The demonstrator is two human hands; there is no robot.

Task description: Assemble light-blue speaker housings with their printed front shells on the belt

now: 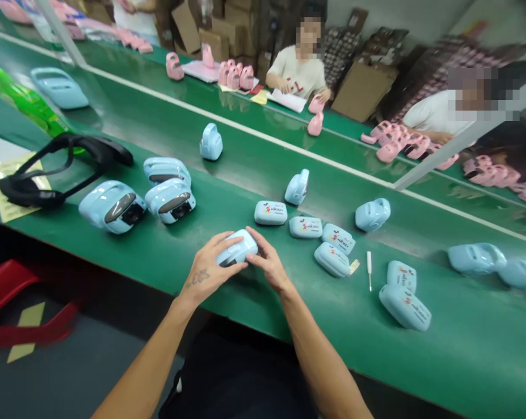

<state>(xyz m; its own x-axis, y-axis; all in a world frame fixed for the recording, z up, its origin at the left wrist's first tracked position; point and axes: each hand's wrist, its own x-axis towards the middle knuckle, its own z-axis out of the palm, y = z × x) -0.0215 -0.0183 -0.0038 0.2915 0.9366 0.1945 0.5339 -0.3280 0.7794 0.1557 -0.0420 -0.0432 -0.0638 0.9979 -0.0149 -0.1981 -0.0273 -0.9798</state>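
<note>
Both of my hands grip a glossy light blue plastic device (244,245) with a rounded body, just above the near edge of the green table. My left hand (210,262) wraps its left side, fingers over the top and thumb along the near side. From the right, my right hand (267,259) holds the other end between thumb and fingers. The device's underside is hidden. Beside my right hand lie several light blue Mickey-printed cases (270,213). To the left of my left hand stand several similar blue devices (114,206) with dark front panels.
A small white-handled screwdriver (369,267) lies right of the cases. More blue devices (373,214) stand along the green table (289,308). At left are a black head strap (66,169) and a green bottle (27,105). Across the table, people handle pink devices (315,124).
</note>
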